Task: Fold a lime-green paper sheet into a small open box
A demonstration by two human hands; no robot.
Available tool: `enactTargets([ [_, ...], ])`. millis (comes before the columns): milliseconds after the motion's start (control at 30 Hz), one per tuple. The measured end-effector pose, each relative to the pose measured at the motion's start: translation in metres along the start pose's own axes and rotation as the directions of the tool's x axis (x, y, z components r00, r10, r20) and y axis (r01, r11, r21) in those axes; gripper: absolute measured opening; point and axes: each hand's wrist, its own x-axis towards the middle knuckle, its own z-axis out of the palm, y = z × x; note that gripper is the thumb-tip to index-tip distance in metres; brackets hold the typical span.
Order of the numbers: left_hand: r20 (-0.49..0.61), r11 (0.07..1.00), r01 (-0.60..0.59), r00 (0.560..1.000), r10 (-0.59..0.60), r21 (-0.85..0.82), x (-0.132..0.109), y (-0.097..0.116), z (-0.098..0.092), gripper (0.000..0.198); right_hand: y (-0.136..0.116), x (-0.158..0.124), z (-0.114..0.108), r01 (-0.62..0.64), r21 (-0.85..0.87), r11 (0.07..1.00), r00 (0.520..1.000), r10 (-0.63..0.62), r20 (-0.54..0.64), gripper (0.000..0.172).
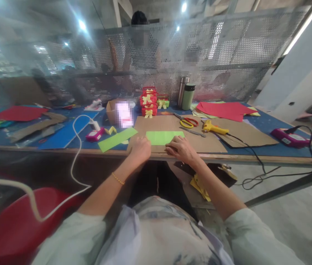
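A bright green strip of paper (160, 138) lies across the brown cardboard sheet (158, 123) in front of me. At its left end is my left hand (141, 148), closed, with the fingertips pinching the paper's edge. My right hand (182, 149) bends its fingers over the strip's right part and near edge, with the thumb side low; it looks closed on the paper. A second green strip (118, 140) lies slanted to the left of my left hand. Past the right hand are scissors with yellow handles (186, 122) and a long metal blade (194, 132).
A yellow glue gun (213, 127) with a black cord lies right, near a purple power box (290, 138). Red boxes with yellow bows (149, 103) are stacked at the back, beside a green bottle (188, 97). Red paper (224, 109) lies back right. A person (140, 48) is behind the mesh.
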Motion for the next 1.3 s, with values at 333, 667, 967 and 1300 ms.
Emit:
enactTargets([
  [333,0.188,0.894,0.256,0.962,-0.198,-0.367,0.043,-0.036,0.016,0.026,0.0,0.003,-0.002,-0.03,0.028,0.999,1.0,0.03,0.009,0.031],
  [667,0.266,0.833,0.22,0.96,-0.092,-0.507,0.048,-0.049,0.019,0.025,-0.002,0.003,-0.003,-0.04,0.018,0.999,0.999,0.04,0.009,0.03],
  [967,0.271,0.807,0.24,0.957,-0.103,-0.54,0.04,-0.062,0.018,0.007,0.001,0.003,-0.001,-0.043,0.032,0.999,0.999,0.043,0.002,0.029],
  [1300,0.28,0.811,0.255,0.953,-0.117,-0.527,0.036,-0.065,0.012,0.005,0.001,0.003,-0.002,-0.04,0.044,0.998,0.999,0.04,0.013,0.029],
])
